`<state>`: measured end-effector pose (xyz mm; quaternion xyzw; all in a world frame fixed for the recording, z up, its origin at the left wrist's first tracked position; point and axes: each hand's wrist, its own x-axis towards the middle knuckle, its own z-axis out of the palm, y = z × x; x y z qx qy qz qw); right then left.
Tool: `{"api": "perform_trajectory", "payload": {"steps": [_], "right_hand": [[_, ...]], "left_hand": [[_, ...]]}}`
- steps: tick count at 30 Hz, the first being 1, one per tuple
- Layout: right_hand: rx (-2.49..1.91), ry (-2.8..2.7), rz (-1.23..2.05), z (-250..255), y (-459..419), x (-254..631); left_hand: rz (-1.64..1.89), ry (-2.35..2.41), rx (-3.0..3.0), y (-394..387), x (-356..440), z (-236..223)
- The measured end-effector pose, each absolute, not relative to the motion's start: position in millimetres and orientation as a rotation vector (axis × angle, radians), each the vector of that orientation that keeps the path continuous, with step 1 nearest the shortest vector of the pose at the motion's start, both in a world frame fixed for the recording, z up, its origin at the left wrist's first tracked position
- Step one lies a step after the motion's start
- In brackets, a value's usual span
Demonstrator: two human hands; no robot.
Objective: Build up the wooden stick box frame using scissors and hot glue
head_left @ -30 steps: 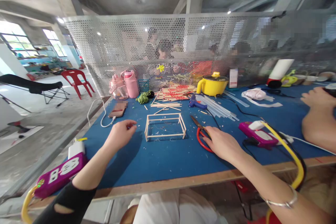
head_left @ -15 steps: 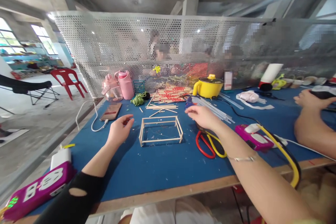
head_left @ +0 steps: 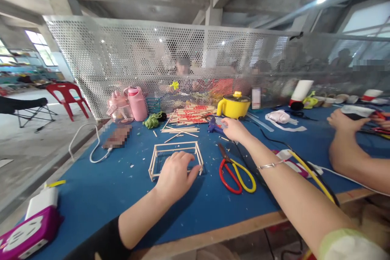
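L hand [head_left: 176,174] rests spread on near side of stick frame [head_left: 161,151], mid bench [head_left: 91,195]. R hand [head_left: 233,128] reaches far-right of frame, fingers closing on blue glue gun [head_left: 214,126]. Scissors [head_left: 236,170] lie betw. the arms.

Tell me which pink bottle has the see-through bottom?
The left pink bottle, nearest the table's corner. Its lower half is clear, while the bottle beside it is solid pink all over and stands a bit taller.
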<state>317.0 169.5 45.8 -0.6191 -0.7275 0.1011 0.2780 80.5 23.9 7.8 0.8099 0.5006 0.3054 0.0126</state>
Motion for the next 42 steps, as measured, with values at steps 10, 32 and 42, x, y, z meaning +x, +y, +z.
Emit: {"api": "perform_trajectory", "payload": {"steps": [10, 32, 42], "right_hand": [[-1.41, -2.065, 0.559, 32, 128, 268], [-1.185, -2.07, 1.381, 22, 91, 277], [-1.21, -1.923, 1.504, 15, 93, 271]], "left_hand": [[0.874, 1.578, 2.455, 20, 69, 6], [1.01, 1.593, 2.3, 22, 90, 0], [1.081, 1.669, 2.316, 26, 94, 1]]}}
